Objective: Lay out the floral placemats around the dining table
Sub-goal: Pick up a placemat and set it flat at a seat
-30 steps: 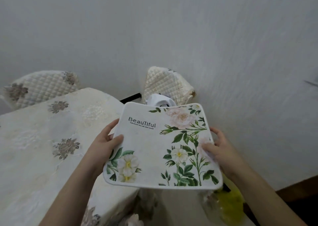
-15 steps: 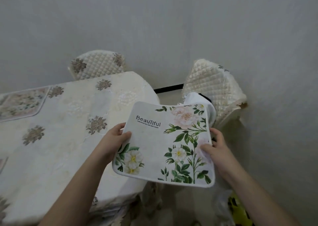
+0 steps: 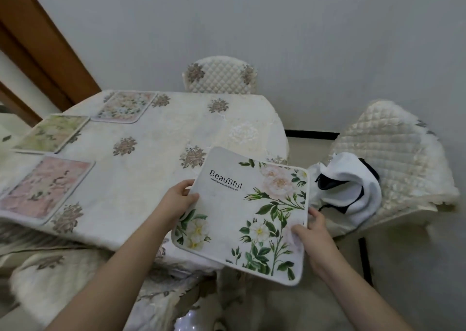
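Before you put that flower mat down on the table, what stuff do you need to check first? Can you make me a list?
1. Both hands hold the mat: ok. The left hand grips its left edge, the right hand its right edge.
2. Mat face up: ok, the flowers and the word Beautiful show.
3. Free spot on the table: ok, the cloth near the right end is bare.
4. Other mats in the way: ok. The pink mat, green mat and far mat lie at the left side, apart from the bare spot.
5. Mat over the table: not ok yet, a good part of it hangs past the table's edge.
6. Mat touching the cloth: cannot tell.
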{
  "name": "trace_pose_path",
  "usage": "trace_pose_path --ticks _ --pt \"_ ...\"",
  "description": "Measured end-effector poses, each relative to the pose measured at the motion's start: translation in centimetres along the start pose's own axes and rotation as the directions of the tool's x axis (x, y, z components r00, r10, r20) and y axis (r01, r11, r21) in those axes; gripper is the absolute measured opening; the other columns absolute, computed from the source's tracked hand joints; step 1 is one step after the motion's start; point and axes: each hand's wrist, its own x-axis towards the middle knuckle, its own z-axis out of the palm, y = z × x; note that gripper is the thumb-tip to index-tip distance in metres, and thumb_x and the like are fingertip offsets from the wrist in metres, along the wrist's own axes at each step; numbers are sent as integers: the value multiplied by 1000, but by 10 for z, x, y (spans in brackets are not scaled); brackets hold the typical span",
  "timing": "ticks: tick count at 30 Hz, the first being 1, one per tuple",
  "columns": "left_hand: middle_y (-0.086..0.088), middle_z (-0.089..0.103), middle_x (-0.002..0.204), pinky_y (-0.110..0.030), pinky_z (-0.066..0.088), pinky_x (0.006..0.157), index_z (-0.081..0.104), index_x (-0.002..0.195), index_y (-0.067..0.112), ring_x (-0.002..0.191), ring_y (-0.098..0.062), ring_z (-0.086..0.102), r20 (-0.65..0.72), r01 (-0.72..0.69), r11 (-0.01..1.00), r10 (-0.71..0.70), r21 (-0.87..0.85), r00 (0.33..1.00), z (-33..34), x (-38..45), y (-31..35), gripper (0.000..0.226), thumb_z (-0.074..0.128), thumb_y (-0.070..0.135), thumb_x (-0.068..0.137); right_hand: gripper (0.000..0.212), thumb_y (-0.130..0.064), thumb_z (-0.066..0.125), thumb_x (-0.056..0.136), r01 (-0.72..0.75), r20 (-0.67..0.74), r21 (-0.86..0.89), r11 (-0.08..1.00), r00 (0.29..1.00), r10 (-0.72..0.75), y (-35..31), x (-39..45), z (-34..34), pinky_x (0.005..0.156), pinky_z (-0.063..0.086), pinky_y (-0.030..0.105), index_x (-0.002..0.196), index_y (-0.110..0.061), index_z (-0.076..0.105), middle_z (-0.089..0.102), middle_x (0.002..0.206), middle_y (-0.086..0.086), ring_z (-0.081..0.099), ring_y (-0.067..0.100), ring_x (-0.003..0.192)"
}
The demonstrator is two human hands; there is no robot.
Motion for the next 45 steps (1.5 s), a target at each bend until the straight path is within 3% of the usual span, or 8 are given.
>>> trace_pose_path --ticks 4,7,13,23,30,33,38,45 --pt "9 77 88 -35 59 72 63 114 31 76 -14 74 -139 -31 991 49 132 989 -28 3 -16 26 57 13 95 64 6 59 89 -45 136 -78 996 989 55 2 11 34 54 58 27 138 -26 36 68 102 -5 74 12 79" --pt "17 75 84 -27 54 65 61 113 36 71 -4 71 -202 -50 978 92 203 975 -53 10 -30 25 56 20 95 55 5 57 91 -57 186 -88 994 980 73 6 21 63 62 61 31 136 -21 40 68 110 -1 71 19 92" --pt "7 68 102 -27 47 69 65 116 27 86 -15 65 -265 -9 960 86 279 960 -107 38 -62 25 56 18 95 27 -8 51 100 -72 194 -132 989 976 97 26 34 129 75 58 34 124 -20 53 70 112 3 70 20 99" --pt "4 69 98 -17 43 57 67 117 23 73 1 60 -304 73 938 36 340 952 -209 97 -118 25 56 16 96 16 -3 54 95 -135 209 -309 942 956 205 55 64 242 72 57 39 106 -9 64 73 99 11 70 29 87" --pt "-6 68 118 -30 50 77 64 128 15 96 -23 62 -345 112 935 11 335 939 -250 138 -140 34 56 13 94 18 -1 53 96 -204 224 -258 944 938 264 61 87 303 69 54 34 107 -6 66 73 95 11 67 26 83" --pt "-6 67 112 -26 48 65 64 126 18 87 -22 62 -389 121 952 -3 281 921 -263 147 -148 34 59 14 93 17 -2 53 96 -185 204 -300 936 946 252 65 97 316 77 53 38 106 -6 66 73 101 13 67 29 89" --pt "-4 65 106 -11 39 49 64 126 17 75 -10 58 -409 128 963 -21 238 912 -272 157 -164 33 59 12 93 17 -3 54 95 -134 181 -429 893 956 230 71 102 327 65 49 28 96 -10 69 73 91 7 63 20 75" --pt "-11 57 138 -32 43 95 51 140 12 122 -30 55 -428 169 937 -24 305 903 -253 151 -181 49 54 6 92 10 -10 56 97 35 255 -649 760 951 174 74 106 320 57 50 26 100 -12 65 72 92 6 70 20 80"
